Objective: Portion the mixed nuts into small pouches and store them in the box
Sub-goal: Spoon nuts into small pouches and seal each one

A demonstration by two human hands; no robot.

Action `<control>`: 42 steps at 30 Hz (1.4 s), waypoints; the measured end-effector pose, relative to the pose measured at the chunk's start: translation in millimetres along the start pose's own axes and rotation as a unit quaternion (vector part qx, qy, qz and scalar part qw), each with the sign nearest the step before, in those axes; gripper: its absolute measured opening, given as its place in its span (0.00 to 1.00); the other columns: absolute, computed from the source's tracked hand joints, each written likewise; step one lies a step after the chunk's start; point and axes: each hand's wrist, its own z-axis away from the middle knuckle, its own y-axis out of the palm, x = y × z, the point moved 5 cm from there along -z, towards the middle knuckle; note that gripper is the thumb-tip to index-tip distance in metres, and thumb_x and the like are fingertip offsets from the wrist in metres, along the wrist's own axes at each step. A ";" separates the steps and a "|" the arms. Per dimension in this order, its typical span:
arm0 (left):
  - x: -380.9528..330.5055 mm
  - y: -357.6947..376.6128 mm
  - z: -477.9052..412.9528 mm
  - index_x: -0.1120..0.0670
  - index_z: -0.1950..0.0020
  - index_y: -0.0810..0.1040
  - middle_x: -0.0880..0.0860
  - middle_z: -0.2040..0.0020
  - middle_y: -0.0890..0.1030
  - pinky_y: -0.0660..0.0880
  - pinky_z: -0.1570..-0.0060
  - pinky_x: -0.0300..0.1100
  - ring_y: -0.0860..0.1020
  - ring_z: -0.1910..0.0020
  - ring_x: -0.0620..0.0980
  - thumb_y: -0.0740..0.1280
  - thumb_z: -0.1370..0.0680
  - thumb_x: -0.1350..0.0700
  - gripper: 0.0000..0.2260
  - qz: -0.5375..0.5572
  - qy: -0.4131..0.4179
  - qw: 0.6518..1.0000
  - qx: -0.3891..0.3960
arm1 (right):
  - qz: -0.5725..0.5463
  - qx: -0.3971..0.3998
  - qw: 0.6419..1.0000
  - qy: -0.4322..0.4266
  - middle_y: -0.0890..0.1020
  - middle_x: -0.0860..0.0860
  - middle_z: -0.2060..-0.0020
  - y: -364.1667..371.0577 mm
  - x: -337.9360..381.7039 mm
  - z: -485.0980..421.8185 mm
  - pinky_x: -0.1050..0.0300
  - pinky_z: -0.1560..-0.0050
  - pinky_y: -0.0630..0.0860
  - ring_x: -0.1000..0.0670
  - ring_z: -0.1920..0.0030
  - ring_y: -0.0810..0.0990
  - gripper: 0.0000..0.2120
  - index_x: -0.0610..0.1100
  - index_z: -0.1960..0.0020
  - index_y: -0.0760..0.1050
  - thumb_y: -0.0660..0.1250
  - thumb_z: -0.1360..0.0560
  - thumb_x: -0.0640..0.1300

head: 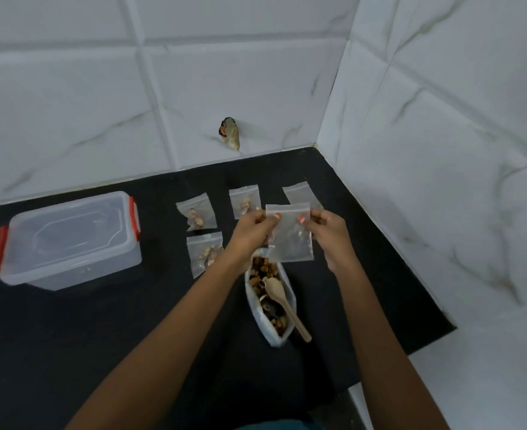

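I'm pinching an empty pouch (290,240) at frame centre in the fingers of left hand (251,228) and right hand (328,232), with three filled pouches (197,216) lying unboxed beside the closed box (69,240) at left.

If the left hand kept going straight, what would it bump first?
Likely the filled pouch just beyond the left hand, which pinches an empty pouch; it may pass above.

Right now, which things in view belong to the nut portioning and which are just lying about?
In the job: held pouch, pinched by left hand and right hand; bag of mixed nuts; wooden spoon; three filled pouches; spare pouch; lidded box.
Lying about: brownish lump on the wall.
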 end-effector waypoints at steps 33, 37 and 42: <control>60.5 -71.8 128.0 0.53 0.57 0.77 0.50 0.60 0.80 0.77 0.56 0.37 0.80 0.59 0.43 0.66 0.24 0.60 0.03 -0.105 0.068 0.989 -0.072 | 0.133 0.068 0.989 -0.023 0.81 0.57 0.63 79.4 -39.1 136.4 0.62 0.49 0.76 0.56 0.54 0.80 0.07 0.49 0.59 0.80 0.67 0.26 0.40; 55.2 -73.0 130.5 0.54 0.60 0.74 0.53 0.60 0.80 0.77 0.58 0.39 0.80 0.59 0.48 0.69 0.27 0.62 0.06 -0.160 0.081 0.979 -0.101 | 0.220 0.004 0.972 -0.084 0.80 0.52 0.60 86.4 -35.2 138.4 0.73 0.58 0.71 0.58 0.58 0.77 0.06 0.39 0.51 0.81 0.67 0.26 0.38; 56.2 -76.3 126.2 0.58 0.58 0.74 0.53 0.62 0.79 0.72 0.70 0.31 0.77 0.66 0.43 0.70 0.29 0.63 0.05 -0.243 0.056 0.964 -0.096 | 0.296 -0.083 0.934 -0.185 0.79 0.46 0.59 79.0 -22.5 137.1 0.69 0.59 0.72 0.54 0.59 0.76 0.03 0.35 0.57 0.78 0.67 0.27 0.35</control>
